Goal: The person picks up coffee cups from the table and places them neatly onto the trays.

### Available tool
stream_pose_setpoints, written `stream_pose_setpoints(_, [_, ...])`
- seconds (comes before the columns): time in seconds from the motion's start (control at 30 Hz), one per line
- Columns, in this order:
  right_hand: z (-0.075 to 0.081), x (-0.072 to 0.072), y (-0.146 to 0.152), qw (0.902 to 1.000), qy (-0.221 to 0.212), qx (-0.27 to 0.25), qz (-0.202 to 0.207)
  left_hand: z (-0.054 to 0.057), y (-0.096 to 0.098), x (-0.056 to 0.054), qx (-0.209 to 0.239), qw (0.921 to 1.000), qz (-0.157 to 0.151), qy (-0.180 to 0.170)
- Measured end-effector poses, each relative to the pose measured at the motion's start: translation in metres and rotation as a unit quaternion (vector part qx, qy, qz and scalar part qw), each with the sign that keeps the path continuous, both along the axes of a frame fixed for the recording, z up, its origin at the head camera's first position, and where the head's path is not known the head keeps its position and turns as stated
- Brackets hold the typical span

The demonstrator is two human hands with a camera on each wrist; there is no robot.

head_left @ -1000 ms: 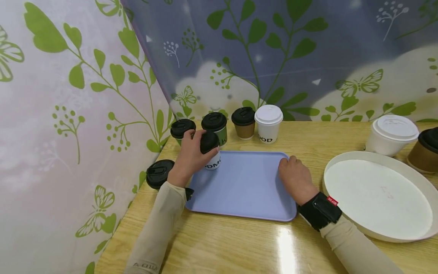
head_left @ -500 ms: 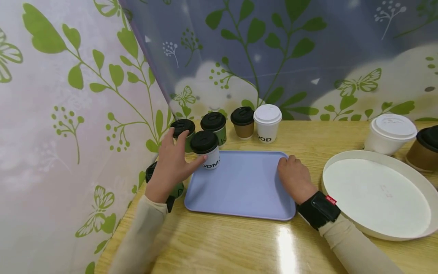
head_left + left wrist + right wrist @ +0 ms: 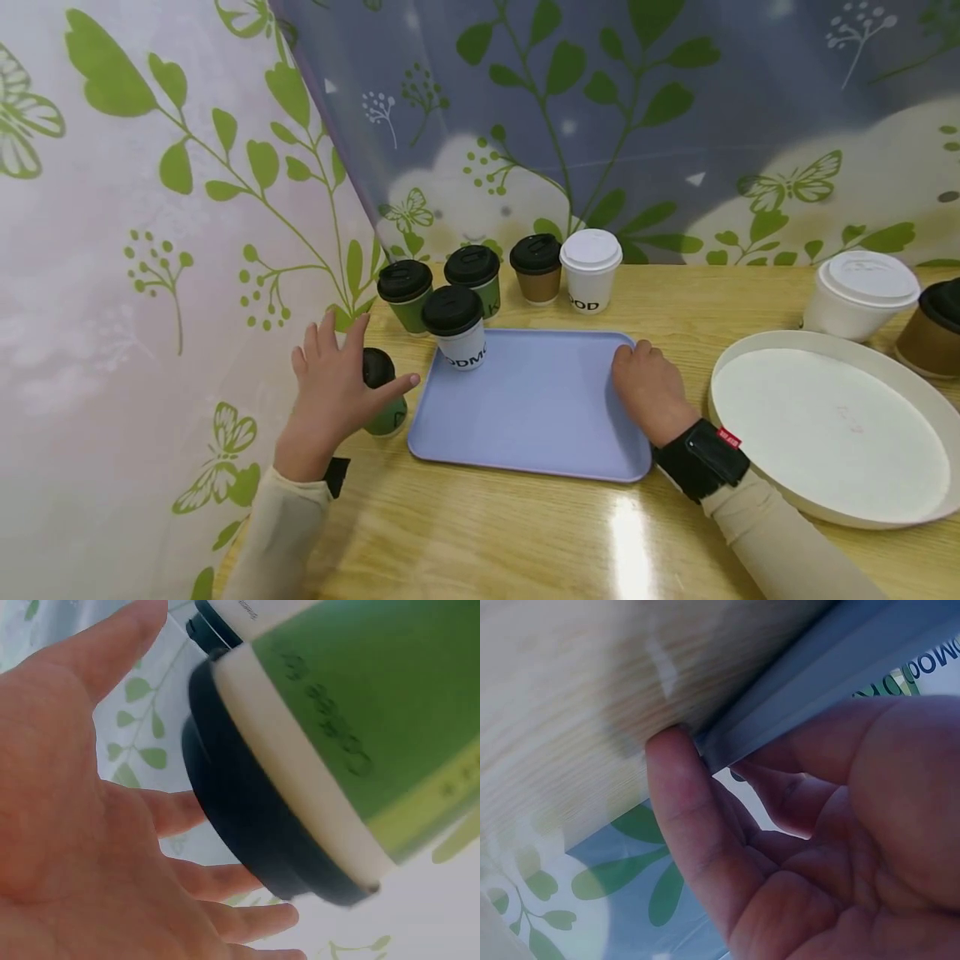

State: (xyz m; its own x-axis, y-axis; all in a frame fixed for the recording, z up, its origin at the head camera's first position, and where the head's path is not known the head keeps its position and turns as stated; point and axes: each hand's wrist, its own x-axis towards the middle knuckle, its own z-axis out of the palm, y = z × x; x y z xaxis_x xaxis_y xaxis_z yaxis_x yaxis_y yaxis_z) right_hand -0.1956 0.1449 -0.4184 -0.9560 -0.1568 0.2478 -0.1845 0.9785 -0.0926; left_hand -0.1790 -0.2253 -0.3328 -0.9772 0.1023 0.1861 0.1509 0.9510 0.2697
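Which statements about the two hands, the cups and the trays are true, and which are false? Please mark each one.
1. The right hand grips the blue tray at its right side. True.
2. A black-lidded white cup stands upright on the blue tray. True.
3. The left hand holds that cup. False: it is open, near the front green cup.
4. The front green cup has a black lid. True.
5. The round white tray lies left of the blue tray. False: it lies to the right.

Right hand (image 3: pixel 832 877) pinches blue-grey tray rim (image 3: pixel 802 686); wooden tabletop (image 3: pixel 570 690) alongside.
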Motion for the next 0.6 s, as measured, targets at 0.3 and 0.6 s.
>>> stream_pose_setpoints(0.3, [-0.004, 0.000, 0.000, 0.9995, 0.030, -0.008, 0.009, -0.010, -0.017, 0.009, 0.031, 0.9993, 0.011, -0.017])
stream_pose_setpoints(0.6, [-0.002, -0.001, 0.001, 1.0000, -0.002, -0.008, 0.004, -0.018, -0.020, 0.009, 0.054, 0.9978, 0.011, -0.036])
